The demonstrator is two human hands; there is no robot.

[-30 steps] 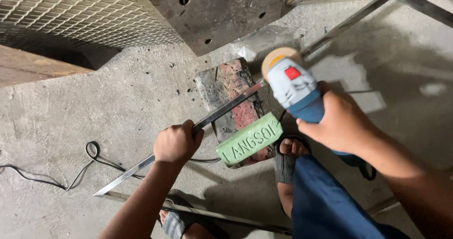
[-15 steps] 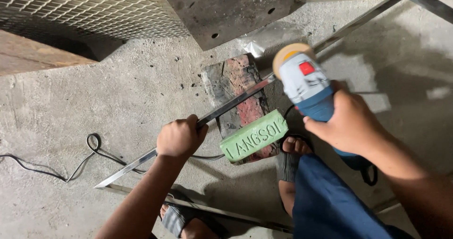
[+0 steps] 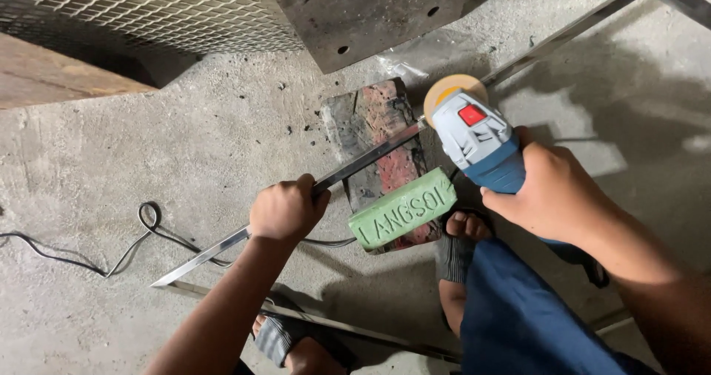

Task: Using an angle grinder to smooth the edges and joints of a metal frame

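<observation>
Metal strip [image 3: 355, 168], long and thin, is laid slantwise across a worn brick [image 3: 381, 134] on the concrete floor [image 3: 148, 145], its far end under the buffing wheel [image 3: 453, 88] of a blue and grey angle grinder [image 3: 485, 142]. The strip is gripped near its middle by the left hand [image 3: 285, 211], fingers closed fully around it. The grinder body is clasped by the right hand [image 3: 552, 190], fingers wrapped tight, so the tool is borne by one hand only.

Several risks can be judged from this. The strip is held only by hand and the brick's edge; if the wheel catches an edge, the strip could be jerked loose or whipped against the left hand. With one hand on the grinder, a kick could be hard to check. A sandalled foot [image 3: 463, 238] is placed just beside the brick, close under the wheel, and could be struck by a slipping tool or flung grit. A green bar [image 3: 404, 211] rests on the brick's near end and could be knocked off. A black cable [image 3: 126, 249] lies near the strip's free end and could be snagged by it.
</observation>
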